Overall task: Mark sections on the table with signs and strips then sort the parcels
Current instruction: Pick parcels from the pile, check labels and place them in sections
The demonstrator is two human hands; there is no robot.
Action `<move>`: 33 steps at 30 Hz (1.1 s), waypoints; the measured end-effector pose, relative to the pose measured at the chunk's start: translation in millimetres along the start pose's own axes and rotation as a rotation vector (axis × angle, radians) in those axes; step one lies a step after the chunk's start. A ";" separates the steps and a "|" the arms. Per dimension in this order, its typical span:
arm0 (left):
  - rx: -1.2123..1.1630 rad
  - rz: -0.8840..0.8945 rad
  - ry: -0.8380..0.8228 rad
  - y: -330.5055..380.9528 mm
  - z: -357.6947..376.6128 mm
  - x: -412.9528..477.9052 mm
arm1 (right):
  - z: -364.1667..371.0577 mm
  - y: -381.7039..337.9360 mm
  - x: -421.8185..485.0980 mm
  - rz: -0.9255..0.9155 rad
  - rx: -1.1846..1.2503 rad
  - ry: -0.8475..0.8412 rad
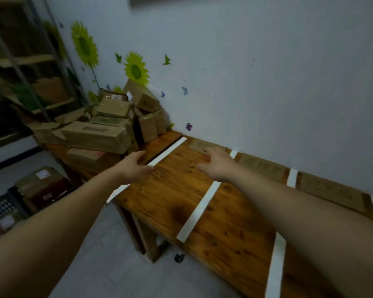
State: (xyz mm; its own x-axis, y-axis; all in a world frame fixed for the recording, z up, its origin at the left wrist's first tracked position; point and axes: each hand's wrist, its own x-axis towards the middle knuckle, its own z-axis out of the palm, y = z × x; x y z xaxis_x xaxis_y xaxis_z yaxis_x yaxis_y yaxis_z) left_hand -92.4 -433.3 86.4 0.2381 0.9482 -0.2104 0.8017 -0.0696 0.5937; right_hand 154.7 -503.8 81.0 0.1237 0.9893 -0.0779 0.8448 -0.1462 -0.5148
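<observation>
The left grip [136, 166] is wide, its fingers straight, and it lies across a white strip [170, 150] that runs out from under it along the counter [174, 183] edge. Whether it presses the strip is too blurred to tell. The right grip [216, 165] is also wide and holds nothing, its fingertips at a cardboard sign [197, 144] by the wall. A second strip [199, 208] lies just behind its wrist. The parcels [108, 125] are piled beyond the left grip.
</observation>
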 end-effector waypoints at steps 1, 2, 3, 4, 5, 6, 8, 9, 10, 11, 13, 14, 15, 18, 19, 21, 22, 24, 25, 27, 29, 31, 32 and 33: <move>0.000 -0.001 0.010 -7.3 -10.8 11.5 | 1.6 -10.0 15.2 -0.014 -0.008 0.001; 0.011 0.002 0.026 -13.6 -21.7 22.9 | 3.4 -20.0 30.8 -0.018 -0.012 -0.007; 0.025 0.004 0.050 -19.0 -32.5 35.4 | 6.4 -29.0 48.6 -0.022 -0.011 -0.018; 0.040 -0.004 0.076 -24.2 -43.2 47.6 | 9.5 -38.7 67.4 -0.032 -0.006 -0.027; 0.038 -0.012 0.099 -30.9 -54.5 61.0 | 14.0 -47.9 89.2 -0.045 0.006 -0.029; 0.020 -0.022 0.118 -36.9 -66.3 73.8 | 17.6 -58.1 111.3 -0.056 0.019 -0.031; -0.006 -0.057 0.153 -50.1 -93.7 99.6 | 23.0 -80.3 156.7 -0.076 0.059 -0.038; 0.000 -0.074 0.163 -57.2 -108.2 112.4 | 25.1 -93.0 176.9 -0.093 0.072 -0.052; 0.014 -0.086 0.164 -64.0 -123.1 124.6 | 27.1 -105.9 195.2 -0.107 0.076 -0.072; 0.026 -0.092 0.166 -70.2 -137.7 137.0 | 28.5 -118.4 212.8 -0.118 0.078 -0.085; 0.043 -0.104 0.186 -81.7 -165.8 160.1 | 32.2 -142.8 247.1 -0.127 0.082 -0.097; 0.045 -0.106 0.200 -88.0 -177.9 170.9 | 35.1 -154.1 262.7 -0.131 0.083 -0.099; 0.041 -0.111 0.205 -94.9 -189.0 181.8 | 38.9 -164.3 277.6 -0.133 0.083 -0.100; 0.029 -0.115 0.202 -115.6 -219.6 217.5 | 50.4 -195.4 318.6 -0.153 0.092 -0.085; 0.014 -0.117 0.196 -122.5 -229.0 230.9 | 54.1 -205.6 330.7 -0.142 0.097 -0.081; 0.010 -0.083 0.189 -136.5 -245.6 258.0 | 64.1 -224.8 355.2 -0.109 0.114 -0.067; 0.016 -0.056 0.189 -143.1 -252.9 271.7 | 70.2 -233.3 368.8 -0.089 0.118 -0.056; 0.018 -0.020 0.190 -157.8 -267.4 299.8 | 83.1 -250.5 394.5 -0.052 0.122 -0.027; 0.006 -0.011 0.180 -165.1 -274.0 314.6 | 89.7 -257.6 406.9 -0.024 0.129 -0.013; -0.021 0.018 0.142 -175.3 -287.4 339.9 | 100.7 -272.2 428.1 0.027 0.176 0.027; -0.028 0.045 0.100 -183.5 -301.7 363.6 | 110.8 -285.7 446.0 0.083 0.220 0.047; -0.024 0.065 0.062 -189.3 -314.4 386.0 | 118.7 -294.1 462.7 0.130 0.251 0.058; -0.025 0.070 0.058 -191.4 -319.4 398.1 | 121.1 -297.9 469.7 0.150 0.266 0.063; -0.032 0.068 0.047 -193.6 -322.8 410.5 | 122.6 -301.2 475.9 0.170 0.275 0.068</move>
State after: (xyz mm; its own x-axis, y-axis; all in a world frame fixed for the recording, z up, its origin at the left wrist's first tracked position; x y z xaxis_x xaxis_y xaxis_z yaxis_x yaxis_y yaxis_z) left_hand -326.9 69.5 135.8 0.2648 0.9551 -0.1330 0.7662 -0.1246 0.6304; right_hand -104.7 10.8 94.3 0.2928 0.9473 -0.1304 0.6381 -0.2951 -0.7112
